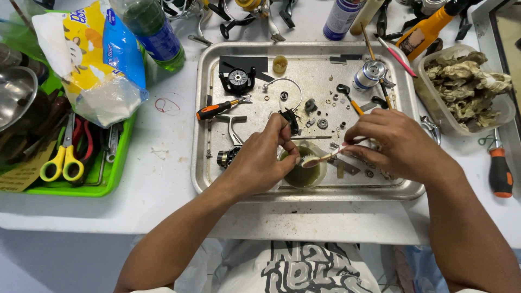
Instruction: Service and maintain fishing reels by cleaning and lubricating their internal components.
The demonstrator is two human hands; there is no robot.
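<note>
My left hand [266,157] pinches a small part, too tiny to make out, over the round cup [304,172] of murky green liquid near the front rim of the dented steel tray [206,179]; my right hand [393,144] grips a bristly toothbrush [325,158] against it

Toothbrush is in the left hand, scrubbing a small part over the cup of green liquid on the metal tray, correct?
Not quite. The head view shows the toothbrush in the right hand; the left hand pinches the small part. The rest stands: it happens over the cup of green liquid on the metal tray.
</note>
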